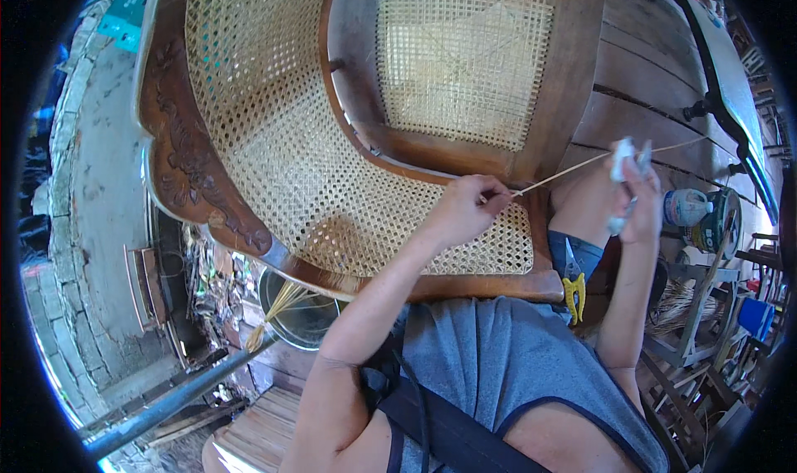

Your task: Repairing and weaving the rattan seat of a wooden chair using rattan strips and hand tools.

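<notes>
A carved wooden chair [241,224] with woven cane panels [278,124] lies across my lap. My left hand [473,207] is closed in a pinch on a thin cane strand [564,173], just above the woven cane near the frame's edge. The strand stretches taut to the right, up to my right hand [638,191], which is closed around a whitish cloth [621,159], somewhat blurred. Beyond that hand the strand's free end sticks out to the right. Yellow-handled scissors [574,295] rest against my thigh, blades up.
A basin [303,328] holding a bundle of cane strands [286,303] stands at lower left, beside a long pipe [166,407]. On the right are a plastic jug [687,207], a dark green tub [716,224] and a blue box [755,317] among wooden pieces.
</notes>
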Available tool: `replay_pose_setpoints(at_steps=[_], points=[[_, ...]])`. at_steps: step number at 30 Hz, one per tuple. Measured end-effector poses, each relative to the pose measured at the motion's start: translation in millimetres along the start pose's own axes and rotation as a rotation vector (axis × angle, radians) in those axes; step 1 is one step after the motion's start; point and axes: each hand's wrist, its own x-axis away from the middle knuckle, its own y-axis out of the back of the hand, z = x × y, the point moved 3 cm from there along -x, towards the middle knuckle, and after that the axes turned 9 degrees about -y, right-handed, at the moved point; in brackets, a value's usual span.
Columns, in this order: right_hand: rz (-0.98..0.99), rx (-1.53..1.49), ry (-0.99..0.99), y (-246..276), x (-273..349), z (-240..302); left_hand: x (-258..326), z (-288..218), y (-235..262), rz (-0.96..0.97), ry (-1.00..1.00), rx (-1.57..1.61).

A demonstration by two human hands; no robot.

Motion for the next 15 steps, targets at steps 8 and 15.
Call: replay_pose_setpoints(at_steps=[8,15], points=[[0.185,-0.174,0.004,-16.5,-9.2,-11.3,23.2,15.8,9.2,-0.115,0.187,0.479],[0.387,0.255,-0.356,-79.9,17.8,-59.1,20.2,-0.5,-2.3,-0.096,0.014,0.279]])
